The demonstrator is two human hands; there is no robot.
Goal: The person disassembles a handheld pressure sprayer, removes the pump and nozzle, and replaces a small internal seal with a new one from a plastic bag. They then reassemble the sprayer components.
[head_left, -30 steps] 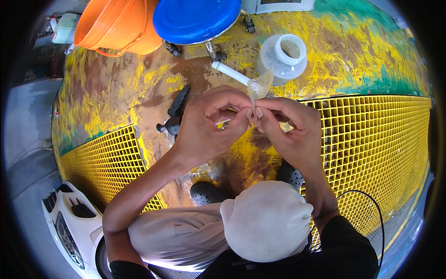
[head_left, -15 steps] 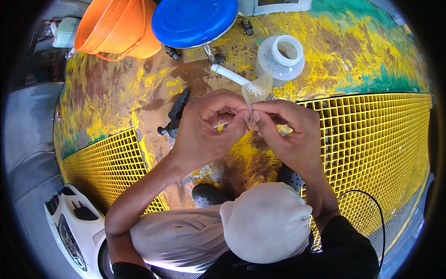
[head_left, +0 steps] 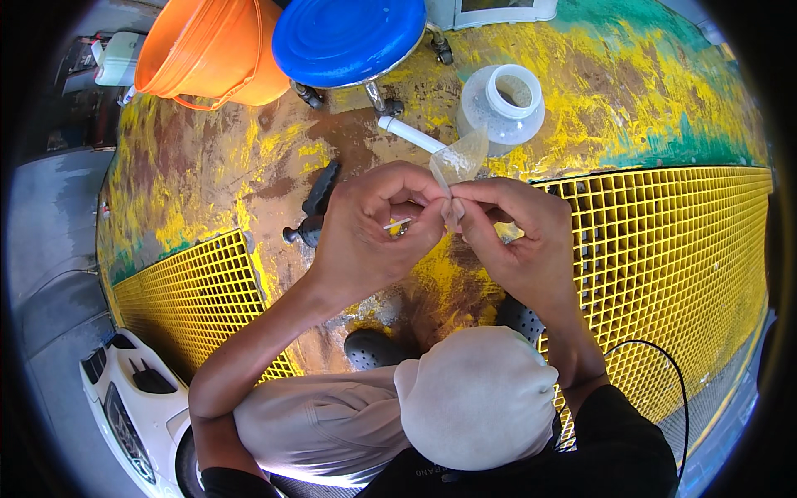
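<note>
Over the middle of the floor, both hands meet and pinch a thin, translucent cream-coloured piece of mesh or film [head_left: 462, 158] that flares upward from the fingertips. My left hand [head_left: 365, 224] is closed on its lower left side, thumb against forefinger. A slim white stick-like thing [head_left: 398, 222] shows beneath those fingers; whether they hold it I cannot tell. On the other side, my right hand [head_left: 521, 228] pinches the same piece. Behind it lie a white tube [head_left: 408, 133] and an open translucent jar [head_left: 477, 112]. Partly hidden by my left hand is a black tool with a ribbed handle [head_left: 320, 189].
At the back stand an orange bucket [head_left: 207, 54] and a blue round stool [head_left: 349, 37] on castors. Yellow floor gratings [head_left: 672, 266] flank the paint-worn floor, with a black cable [head_left: 682, 390] over the right one. A white car [head_left: 137, 398] is at lower left.
The flared top of the translucent piece has spread a little wider and shifted slightly. Both hands keep nearly the same place and pinch.
</note>
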